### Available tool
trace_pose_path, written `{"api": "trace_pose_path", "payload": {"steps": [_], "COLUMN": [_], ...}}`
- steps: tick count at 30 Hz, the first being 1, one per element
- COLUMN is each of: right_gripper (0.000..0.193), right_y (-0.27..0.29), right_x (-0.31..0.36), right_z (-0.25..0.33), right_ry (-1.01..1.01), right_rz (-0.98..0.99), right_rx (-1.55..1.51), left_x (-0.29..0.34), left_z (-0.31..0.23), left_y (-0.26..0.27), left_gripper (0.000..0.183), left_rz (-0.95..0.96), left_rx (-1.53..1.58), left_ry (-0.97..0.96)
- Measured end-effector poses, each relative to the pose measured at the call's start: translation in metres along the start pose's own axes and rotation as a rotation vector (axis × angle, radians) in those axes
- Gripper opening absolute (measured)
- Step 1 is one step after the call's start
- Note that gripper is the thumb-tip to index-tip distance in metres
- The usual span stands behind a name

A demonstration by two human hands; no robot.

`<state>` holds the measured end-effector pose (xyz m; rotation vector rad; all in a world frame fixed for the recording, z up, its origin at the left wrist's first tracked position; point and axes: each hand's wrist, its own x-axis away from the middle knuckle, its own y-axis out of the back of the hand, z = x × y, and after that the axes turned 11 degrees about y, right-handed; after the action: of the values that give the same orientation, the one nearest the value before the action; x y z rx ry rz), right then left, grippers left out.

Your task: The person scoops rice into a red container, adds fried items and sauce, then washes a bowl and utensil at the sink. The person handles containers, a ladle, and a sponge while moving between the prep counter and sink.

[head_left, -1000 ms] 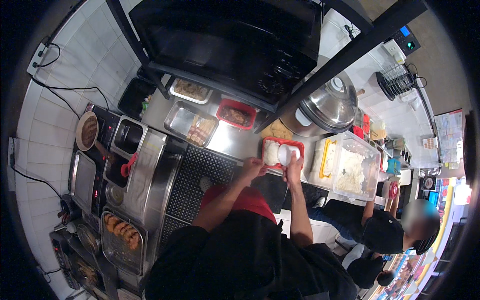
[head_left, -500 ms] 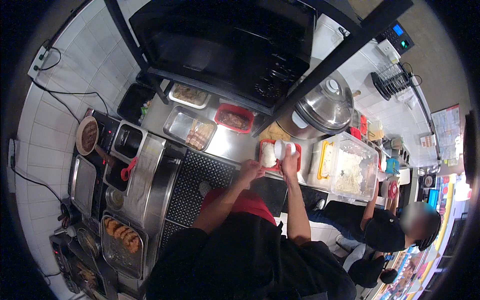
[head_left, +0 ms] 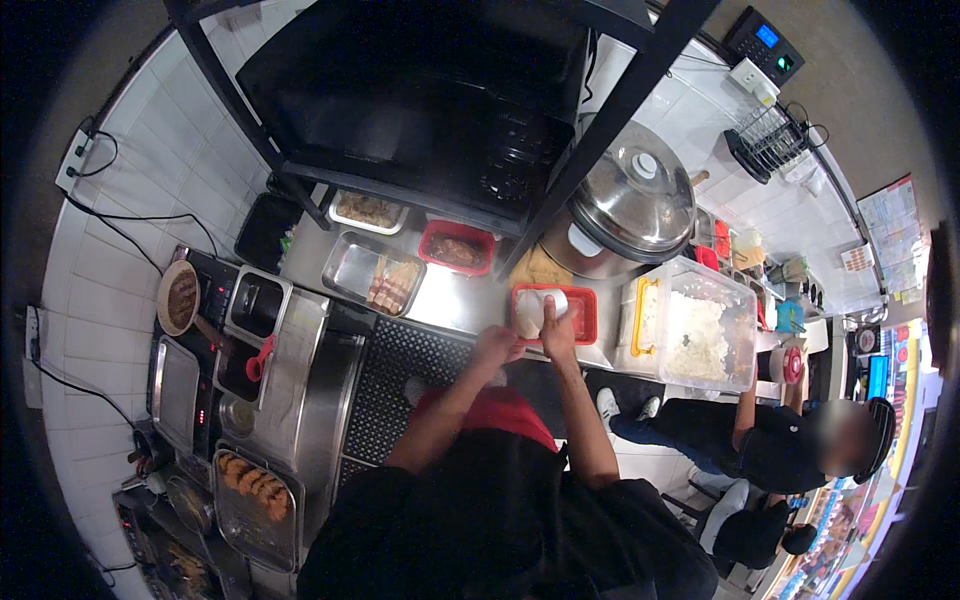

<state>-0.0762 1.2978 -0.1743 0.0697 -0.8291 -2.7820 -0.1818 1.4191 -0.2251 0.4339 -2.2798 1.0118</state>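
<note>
My right hand [head_left: 558, 340] is closed around a small white cup [head_left: 553, 301], held low over a red tray [head_left: 585, 312]. A mound of white rice [head_left: 529, 311] lies in the tray's left part, beside the cup and partly hidden by it. My left hand [head_left: 494, 350] is at the tray's near left corner, its fingers drawn together. Whether they grip the rim or something small is not clear. To the right stands a clear plastic bin [head_left: 640, 345] holding white rice [head_left: 695, 335].
A large steel cooker [head_left: 640, 195] stands behind the bin. Left along the counter are a red container of meat [head_left: 457, 247] and a steel tray [head_left: 345, 265] with meat strips. A black shelf post [head_left: 610, 110] crosses above. A co-worker [head_left: 745, 440] stands at right.
My right hand has moved slightly left with the cup, which is now lower and over the rice. The whole view has shifted a little. My left hand stays by the tray's corner.
</note>
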Motion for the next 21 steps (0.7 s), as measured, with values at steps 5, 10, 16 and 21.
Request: {"api": "trace_pose_path", "payload": {"steps": [5, 10, 16, 21], "right_gripper": [0.074, 0.069, 0.071, 0.071], "right_y": [0.005, 0.095, 0.28, 0.313], "right_x": [0.015, 0.017, 0.027, -0.023], "right_z": [0.001, 0.033, 0.09, 0.033], "right_ry": [-0.2, 0.224, -0.01, -0.229], "right_rz": [0.105, -0.124, -0.476, -0.166], "right_rx": [0.06, 0.104, 0.046, 0.591], "left_x": [0.006, 0.009, 0.016, 0.051], "left_z": [-0.003, -0.009, -0.015, -0.021], "left_y": [-0.008, -0.005, -0.002, 0.003], "left_gripper": [0.012, 0.011, 0.017, 0.027], "left_rz": [-0.097, -0.162, -0.163, -0.244], "left_rx": [-0.044, -0.04, -0.099, -0.153], "left_ry": [0.061, 0.079, 0.079, 0.115]}}
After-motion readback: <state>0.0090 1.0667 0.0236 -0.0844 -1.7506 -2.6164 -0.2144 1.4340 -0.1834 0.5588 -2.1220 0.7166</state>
